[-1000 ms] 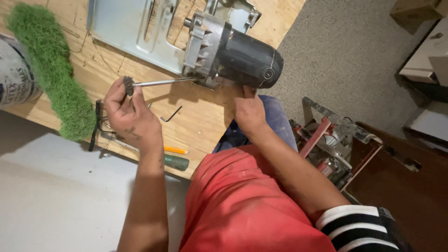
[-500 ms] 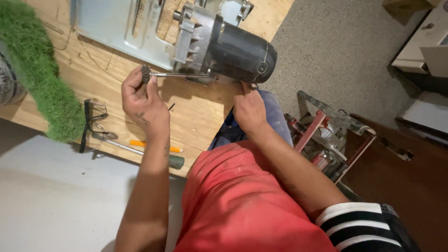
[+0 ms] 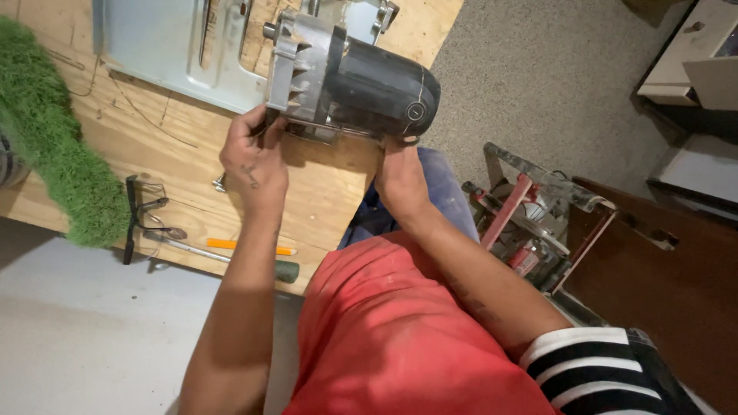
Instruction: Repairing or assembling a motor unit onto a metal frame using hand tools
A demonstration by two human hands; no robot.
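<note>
Plywood bench [image 3: 323, 200] carries the black-and-grey motor housing [image 3: 350, 81], lying on its side beside a pale metal base plate [image 3: 177, 54]; we judge it heavy, rigid and smooth on its rounded shell, so best gripped at the ribbed metal end. We curl our left hand [image 3: 254, 157] around that ribbed end, our right hand [image 3: 400, 177] cups the underside, fingers hidden, while safety glasses [image 3: 146, 215] and an orange pencil [image 3: 246, 247] lie apart.
</note>
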